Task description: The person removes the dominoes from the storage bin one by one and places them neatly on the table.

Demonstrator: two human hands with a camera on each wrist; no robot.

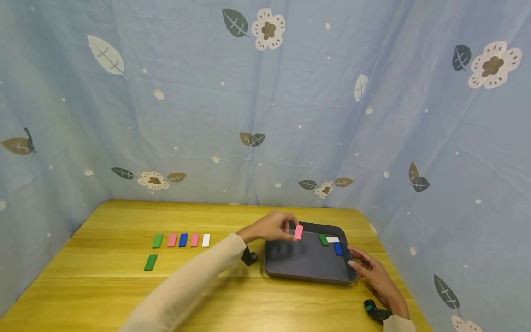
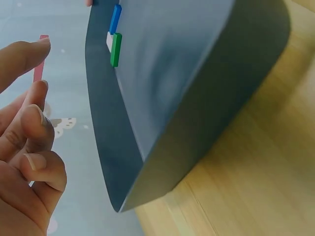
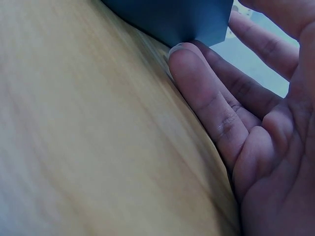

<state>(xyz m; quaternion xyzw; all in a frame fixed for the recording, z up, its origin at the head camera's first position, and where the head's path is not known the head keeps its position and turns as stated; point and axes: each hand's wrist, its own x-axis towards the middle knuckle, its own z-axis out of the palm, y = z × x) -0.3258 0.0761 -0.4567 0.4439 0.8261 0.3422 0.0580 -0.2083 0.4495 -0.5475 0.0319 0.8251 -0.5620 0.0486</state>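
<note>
Between thumb and fingertips, the left hand pinches a pink block above the left part of a dark grey tray. In the left wrist view the pink block shows edge-on in the left hand, beside the tray wall. Inside the tray, near its far right corner, lie a green block, a white block and a blue block. The right hand touches the tray's right side; in the right wrist view its fingers lie against the tray corner.
On the left of the wooden table, a row holds a green block, a pink block, a blue block, another pink block and a white block. Another green block lies nearer. A patterned curtain hangs behind.
</note>
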